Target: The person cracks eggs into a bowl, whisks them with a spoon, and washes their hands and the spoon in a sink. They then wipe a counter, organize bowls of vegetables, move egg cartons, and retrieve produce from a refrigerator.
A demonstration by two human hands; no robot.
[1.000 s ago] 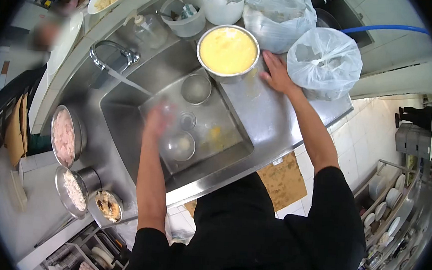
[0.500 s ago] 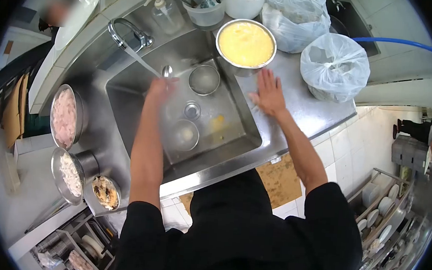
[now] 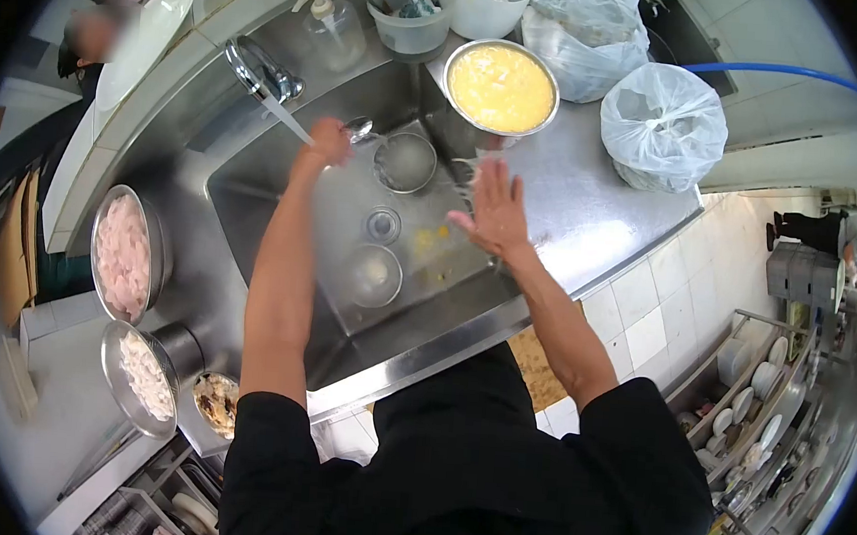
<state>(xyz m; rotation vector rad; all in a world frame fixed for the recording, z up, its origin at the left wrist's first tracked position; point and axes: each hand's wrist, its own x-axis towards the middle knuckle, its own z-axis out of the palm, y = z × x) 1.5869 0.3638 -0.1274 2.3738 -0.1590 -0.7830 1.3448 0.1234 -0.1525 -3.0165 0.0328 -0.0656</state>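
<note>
My left hand (image 3: 327, 144) is closed around a metal spoon (image 3: 360, 129) over the far left part of the steel sink (image 3: 331, 312). It is right at the end of the curved tap (image 3: 253, 74), where a pale spout or stream reaches it. Fingers spread, my right hand (image 3: 499, 211) is held palm-down at the sink's right rim and holds nothing. Whitish splashes show just past its fingertips. Inside the sink lie a round strainer or bowl (image 3: 405, 163) and another small round bowl (image 3: 372, 276), with yellow bits near the drain (image 3: 383, 226).
A bowl of yellow liquid (image 3: 502, 88) stands on the right counter. Behind it are plastic tubs (image 3: 410, 30) and a tied plastic bag (image 3: 663, 128). Bowls of pink meat (image 3: 123, 254) and white pieces (image 3: 146, 372) line the left. One person (image 3: 92, 40) is at upper left, another (image 3: 816, 237) far right.
My right hand has moved left from the counter to the sink's rim. My left hand has risen slightly, and the spoon now points right. The view has shifted a little.
</note>
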